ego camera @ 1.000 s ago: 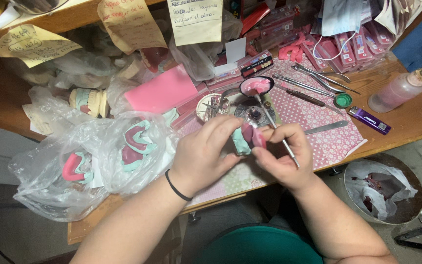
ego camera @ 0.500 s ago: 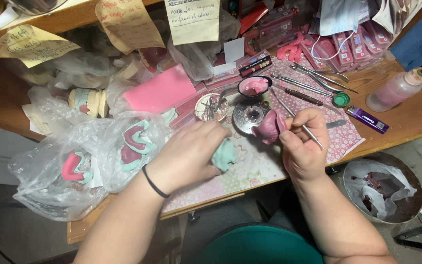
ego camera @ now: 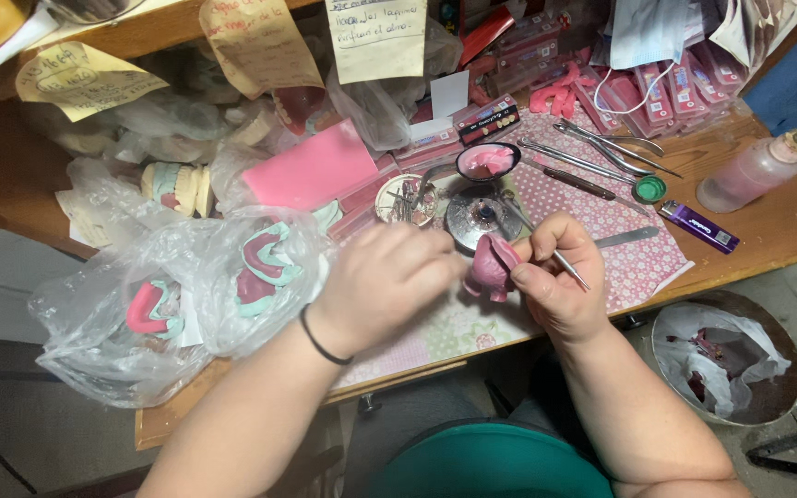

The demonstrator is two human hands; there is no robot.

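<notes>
My right hand [ego camera: 560,290] grips a pink wax lump [ego camera: 491,267] between thumb and fingers, just above the patterned mat [ego camera: 638,254]. A thin metal pick [ego camera: 572,269] lies across the same hand. My left hand [ego camera: 389,281] is curled, back up, over the mat, and its fingertips reach the left side of the pink lump. Whatever lies under its fingers is hidden. A black band sits on my left wrist.
Clear plastic bags [ego camera: 168,304] with teal and pink dental casts lie at the left. Behind my hands are a pink slab [ego camera: 311,171], a round metal dish [ego camera: 477,214], a small pink-filled bowl [ego camera: 488,161] and metal instruments [ego camera: 601,143]. At right are a bottle [ego camera: 754,171], a purple lighter [ego camera: 698,226] and a lined bin [ego camera: 726,360].
The teal piece my left hand held, then set on the mat, is out of sight under that hand. My right hand has lifted the pink lump from beside the dish toward me.
</notes>
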